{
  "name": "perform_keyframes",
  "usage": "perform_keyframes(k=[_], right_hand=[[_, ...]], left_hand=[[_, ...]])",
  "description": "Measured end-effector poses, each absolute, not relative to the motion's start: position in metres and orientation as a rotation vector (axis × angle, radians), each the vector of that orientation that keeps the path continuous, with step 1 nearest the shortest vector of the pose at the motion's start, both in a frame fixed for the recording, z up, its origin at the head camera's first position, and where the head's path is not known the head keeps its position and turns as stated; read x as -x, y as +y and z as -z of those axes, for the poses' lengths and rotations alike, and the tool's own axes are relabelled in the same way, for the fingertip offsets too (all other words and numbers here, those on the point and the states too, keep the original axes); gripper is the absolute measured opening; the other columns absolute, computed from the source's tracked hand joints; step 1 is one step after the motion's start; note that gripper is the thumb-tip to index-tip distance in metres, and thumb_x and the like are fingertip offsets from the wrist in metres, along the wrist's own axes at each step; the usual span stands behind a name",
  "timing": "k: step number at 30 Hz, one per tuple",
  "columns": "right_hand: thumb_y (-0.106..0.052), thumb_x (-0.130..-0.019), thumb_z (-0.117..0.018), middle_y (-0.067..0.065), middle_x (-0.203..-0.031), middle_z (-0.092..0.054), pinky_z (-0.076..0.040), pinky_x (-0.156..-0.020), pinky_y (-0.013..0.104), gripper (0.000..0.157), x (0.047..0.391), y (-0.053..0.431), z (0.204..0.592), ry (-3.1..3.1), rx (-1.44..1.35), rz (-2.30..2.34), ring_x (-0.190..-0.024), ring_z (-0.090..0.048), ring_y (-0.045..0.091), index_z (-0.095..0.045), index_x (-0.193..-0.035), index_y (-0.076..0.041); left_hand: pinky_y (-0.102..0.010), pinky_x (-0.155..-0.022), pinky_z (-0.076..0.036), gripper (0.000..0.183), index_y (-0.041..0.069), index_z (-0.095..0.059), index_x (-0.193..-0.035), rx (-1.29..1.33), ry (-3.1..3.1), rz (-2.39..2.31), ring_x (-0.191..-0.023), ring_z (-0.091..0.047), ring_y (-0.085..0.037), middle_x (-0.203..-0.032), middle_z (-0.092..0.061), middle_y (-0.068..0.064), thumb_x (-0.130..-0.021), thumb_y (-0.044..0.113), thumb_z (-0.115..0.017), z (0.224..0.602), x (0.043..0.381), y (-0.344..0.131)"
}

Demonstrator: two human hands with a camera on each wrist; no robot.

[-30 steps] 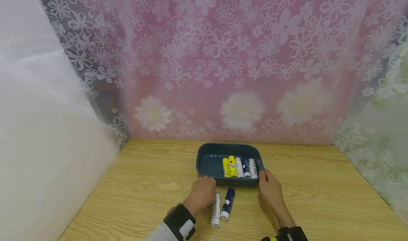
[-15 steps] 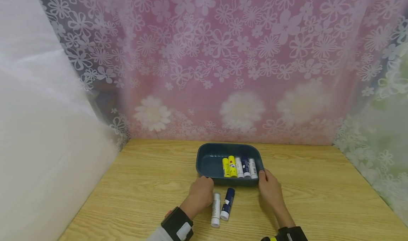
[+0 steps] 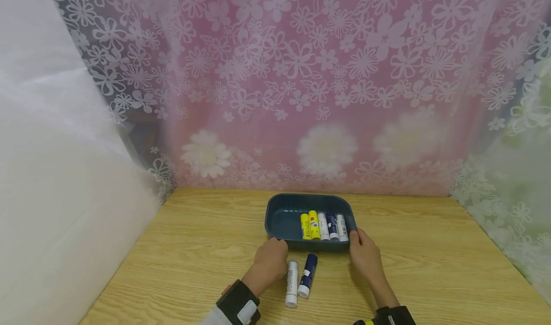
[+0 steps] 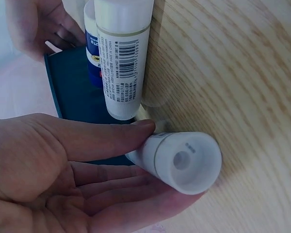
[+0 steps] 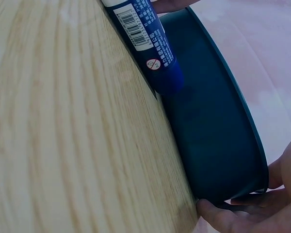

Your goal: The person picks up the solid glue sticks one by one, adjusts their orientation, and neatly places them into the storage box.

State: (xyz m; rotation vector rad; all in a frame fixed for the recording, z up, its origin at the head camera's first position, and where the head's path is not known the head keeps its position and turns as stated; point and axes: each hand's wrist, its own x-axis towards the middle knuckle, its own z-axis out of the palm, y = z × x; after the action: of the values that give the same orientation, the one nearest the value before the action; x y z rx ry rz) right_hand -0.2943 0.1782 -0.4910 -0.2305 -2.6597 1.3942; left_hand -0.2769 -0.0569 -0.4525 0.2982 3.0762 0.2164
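One wood-grain table (image 3: 193,258) bears your dark teal bin (image 3: 318,245); your right hand (image 3: 366,254) grips its right end, your left hand (image 3: 270,262) pinches a white glue stick (image 4: 191,162) near the bin's front-left corner. Five capped glue sticks (image 3: 323,227) lie inside, two loose sticks (image 3: 307,276) in front.

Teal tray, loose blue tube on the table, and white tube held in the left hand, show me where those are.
Teal tray (image 3: 320,245): head view, near outer wall.
Loose blue tube (image 3: 307,278): head view, middle of its barrel.
Held white tube (image 4: 182,162): left wrist view, hollow end facing the camera.
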Motion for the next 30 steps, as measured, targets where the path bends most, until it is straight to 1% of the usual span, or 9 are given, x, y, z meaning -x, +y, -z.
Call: perform_keyframes(k=[6, 12, 18, 23, 25, 30], right_hand=[[-0.029, -0.11, -0.03, 0.031, -0.144, -0.052, -0.039, -0.111, 0.065, 0.051, 0.294, 0.178, 0.492, -2.648, 0.235, -1.39, -0.136, -0.047, 0.05, -0.048, -0.146, 0.002], [-0.029, -0.11, -0.03, 0.031, -0.145, -0.051, -0.037, -0.113, 0.065, 0.051, 0.295, 0.178, 0.493, -2.651, 0.229, -1.386, -0.138, -0.045, 0.051, -0.047, -0.147, 0.003], [-0.03, -0.11, -0.029, 0.031, -0.147, -0.05, -0.036, -0.114, 0.064, 0.053, 0.295, 0.178, 0.493, -2.652, 0.234, -1.393, -0.139, -0.044, 0.05, -0.047, -0.147, 0.003], [-0.029, -0.11, -0.029, 0.031, -0.146, -0.05, -0.036, -0.114, 0.065, 0.052, 0.295, 0.177, 0.492, -2.65, 0.245, -1.396, -0.139, -0.044, 0.051, -0.047, -0.147, 0.003], [-0.029, -0.11, -0.03, 0.031, -0.146, -0.05, -0.036, -0.113, 0.065, 0.052, 0.295, 0.177, 0.492, -2.648, 0.247, -1.398, -0.138, -0.044, 0.051, -0.047, -0.147, 0.003], [-0.028, -0.11, -0.03, 0.031, -0.147, -0.049, -0.036, -0.114, 0.064, 0.052, 0.295, 0.176, 0.491, -2.646, 0.249, -1.403, -0.139, -0.043, 0.051, -0.047, -0.147, 0.003]], left_hand=[[-0.034, -0.063, -0.053, 0.015, 0.004, -0.067, -0.085, -0.296, 3.042, -0.275, -0.074, -0.054, -0.018, -0.085, -0.062, -0.007, -0.079, 0.007, -0.081, 0.449, 0.278, -0.059], [-0.036, -0.068, -0.055, 0.022, 0.002, -0.068, -0.092, -0.298, 3.021, -0.322, -0.078, -0.055, -0.019, -0.089, -0.063, -0.009, -0.078, 0.008, -0.083, 0.449, 0.28, -0.064], [-0.035, -0.064, -0.053, 0.024, 0.001, -0.068, -0.093, -0.313, 3.018, -0.336, -0.074, -0.054, -0.019, -0.084, -0.061, -0.008, -0.076, 0.008, -0.083, 0.444, 0.281, -0.069], [-0.036, -0.065, -0.054, 0.026, 0.002, -0.066, -0.094, -0.314, 3.015, -0.317, -0.075, -0.054, -0.02, -0.085, -0.061, -0.008, -0.075, 0.007, -0.083, 0.439, 0.282, -0.072], [-0.036, -0.066, -0.055, 0.026, 0.002, -0.067, -0.095, -0.319, 3.021, -0.307, -0.076, -0.056, -0.02, -0.087, -0.062, -0.008, -0.076, 0.007, -0.083, 0.438, 0.283, -0.073], [-0.034, -0.064, -0.055, 0.02, 0.001, -0.068, -0.094, -0.352, 3.037, -0.325, -0.074, -0.058, -0.019, -0.085, -0.064, -0.009, -0.079, 0.007, -0.081, 0.433, 0.284, -0.077]])
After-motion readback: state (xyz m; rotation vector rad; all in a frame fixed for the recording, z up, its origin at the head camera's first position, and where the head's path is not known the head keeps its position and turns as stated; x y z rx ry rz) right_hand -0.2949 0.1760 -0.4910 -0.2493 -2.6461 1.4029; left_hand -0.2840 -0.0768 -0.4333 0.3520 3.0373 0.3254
